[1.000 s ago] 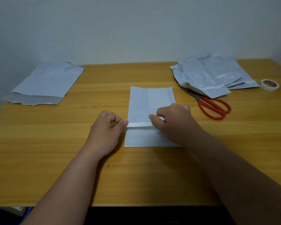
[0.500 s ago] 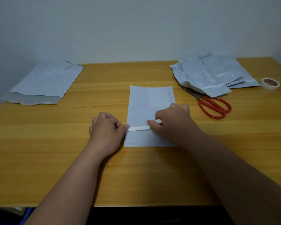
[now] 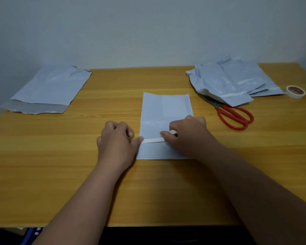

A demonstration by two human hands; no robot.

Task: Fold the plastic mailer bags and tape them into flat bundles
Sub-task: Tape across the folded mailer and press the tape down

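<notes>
On the wooden bench (image 3: 60,174), a tape strip (image 3: 153,140) is pinched by both hands, left (image 3: 117,143) and right (image 3: 187,135), across a folded bag (image 3: 164,110).

light: dim, even, bluish | shadows: soft, faint under forearms | focus: slightly soft | edges: wide-angle bowing

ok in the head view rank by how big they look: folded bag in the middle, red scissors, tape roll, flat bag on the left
1. flat bag on the left
2. folded bag in the middle, partly hidden by the hands, so close to first
3. red scissors, blades partly hidden under the pile
4. tape roll
</notes>
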